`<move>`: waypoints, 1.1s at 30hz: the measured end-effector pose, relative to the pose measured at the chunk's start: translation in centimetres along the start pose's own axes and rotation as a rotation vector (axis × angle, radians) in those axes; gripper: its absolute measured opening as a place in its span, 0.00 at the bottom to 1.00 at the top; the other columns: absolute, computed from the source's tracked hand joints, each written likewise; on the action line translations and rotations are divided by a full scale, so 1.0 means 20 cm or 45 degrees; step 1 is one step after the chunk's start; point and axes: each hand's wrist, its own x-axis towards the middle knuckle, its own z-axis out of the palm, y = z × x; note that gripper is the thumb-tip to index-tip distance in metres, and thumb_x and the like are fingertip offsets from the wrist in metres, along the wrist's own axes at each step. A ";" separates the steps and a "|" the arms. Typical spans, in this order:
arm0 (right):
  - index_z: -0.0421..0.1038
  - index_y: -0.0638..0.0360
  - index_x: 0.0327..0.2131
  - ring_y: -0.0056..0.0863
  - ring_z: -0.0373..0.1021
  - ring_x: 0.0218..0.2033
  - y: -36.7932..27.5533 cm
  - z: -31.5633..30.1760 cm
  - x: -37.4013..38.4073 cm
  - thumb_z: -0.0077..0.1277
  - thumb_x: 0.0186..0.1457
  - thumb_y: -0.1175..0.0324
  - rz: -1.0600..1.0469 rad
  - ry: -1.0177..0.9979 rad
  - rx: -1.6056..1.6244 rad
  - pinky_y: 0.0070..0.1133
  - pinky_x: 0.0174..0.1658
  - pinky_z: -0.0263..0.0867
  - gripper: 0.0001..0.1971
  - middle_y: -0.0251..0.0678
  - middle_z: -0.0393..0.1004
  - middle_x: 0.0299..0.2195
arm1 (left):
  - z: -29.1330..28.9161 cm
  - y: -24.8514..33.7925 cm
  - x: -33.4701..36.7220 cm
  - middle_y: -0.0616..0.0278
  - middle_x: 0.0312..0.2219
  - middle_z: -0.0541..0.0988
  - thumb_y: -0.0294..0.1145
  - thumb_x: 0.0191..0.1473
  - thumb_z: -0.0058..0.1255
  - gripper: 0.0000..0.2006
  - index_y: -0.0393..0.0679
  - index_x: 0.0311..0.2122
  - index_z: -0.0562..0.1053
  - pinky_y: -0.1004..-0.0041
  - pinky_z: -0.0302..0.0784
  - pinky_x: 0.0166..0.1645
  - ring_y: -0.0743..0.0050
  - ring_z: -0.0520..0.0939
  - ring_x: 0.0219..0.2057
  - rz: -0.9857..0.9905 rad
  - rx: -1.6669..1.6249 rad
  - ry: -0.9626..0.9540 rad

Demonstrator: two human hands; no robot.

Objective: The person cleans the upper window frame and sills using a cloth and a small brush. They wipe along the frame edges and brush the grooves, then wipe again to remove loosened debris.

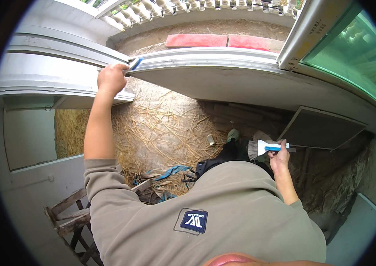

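My left hand [111,80] reaches forward to the left end of the white window sill track [205,56]. Its fingers are closed around a small white-and-blue tool [136,64], whose tip lies at the track's corner; its exact kind is too small to make out. Down by my right side, my right hand [279,157] grips a brush [263,148] by its white and blue handle. The brush's grey bristles point left, apart from the window frame.
Green glass panes [352,57] stand at the right of the sill. Beyond it lie red slabs [197,41] before a balustrade [188,6]. Straw [166,119] covers the floor, a framed panel [323,127] leans below the sill, and a wooden stand [70,217] is at the lower left.
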 end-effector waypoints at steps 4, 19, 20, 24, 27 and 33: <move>0.66 0.49 0.32 0.19 0.57 0.21 0.00 0.00 -0.01 0.44 0.71 0.50 -0.011 -0.017 0.032 0.19 0.22 0.54 0.16 0.29 0.65 0.25 | 0.04 0.07 -0.02 0.55 0.40 0.84 0.27 0.57 0.51 0.15 0.55 0.45 0.84 0.59 0.78 0.50 0.52 0.83 0.44 0.333 -0.687 -0.302; 0.66 0.48 0.32 0.20 0.58 0.20 -0.04 -0.10 -0.03 0.44 0.70 0.50 -0.054 0.016 0.050 0.20 0.21 0.54 0.17 0.29 0.67 0.25 | 0.04 0.38 -0.11 0.57 0.39 0.86 0.29 0.55 0.53 0.14 0.54 0.44 0.85 0.62 0.80 0.49 0.56 0.85 0.42 0.311 -0.699 -0.258; 0.66 0.49 0.32 0.20 0.58 0.20 -0.05 -0.11 -0.04 0.44 0.70 0.50 -0.051 -0.026 0.074 0.20 0.21 0.54 0.17 0.29 0.67 0.25 | 0.03 0.38 -0.12 0.58 0.39 0.86 0.32 0.56 0.53 0.13 0.56 0.44 0.85 0.60 0.80 0.48 0.56 0.85 0.41 0.518 -0.864 -0.380; 0.66 0.49 0.32 0.20 0.58 0.20 -0.07 -0.15 -0.05 0.45 0.70 0.49 -0.071 -0.033 0.063 0.20 0.21 0.54 0.17 0.29 0.66 0.25 | 0.01 0.37 -0.13 0.58 0.41 0.85 0.27 0.52 0.54 0.16 0.54 0.45 0.84 0.62 0.79 0.50 0.58 0.84 0.44 -0.116 -0.215 0.039; 0.66 0.49 0.32 0.21 0.58 0.20 -0.07 -0.16 -0.06 0.45 0.70 0.49 -0.066 -0.005 0.059 0.20 0.21 0.54 0.17 0.29 0.66 0.25 | 0.02 0.43 -0.15 0.56 0.42 0.85 0.27 0.52 0.55 0.16 0.52 0.45 0.84 0.62 0.78 0.53 0.56 0.84 0.46 -0.030 -0.337 -0.166; 0.66 0.49 0.32 0.21 0.58 0.21 -0.08 -0.15 -0.05 0.45 0.70 0.49 -0.091 -0.076 0.056 0.20 0.21 0.54 0.17 0.29 0.66 0.26 | -0.05 0.50 -0.18 0.50 0.39 0.85 0.28 0.54 0.56 0.13 0.51 0.44 0.85 0.65 0.79 0.50 0.54 0.85 0.42 0.214 -0.725 -0.171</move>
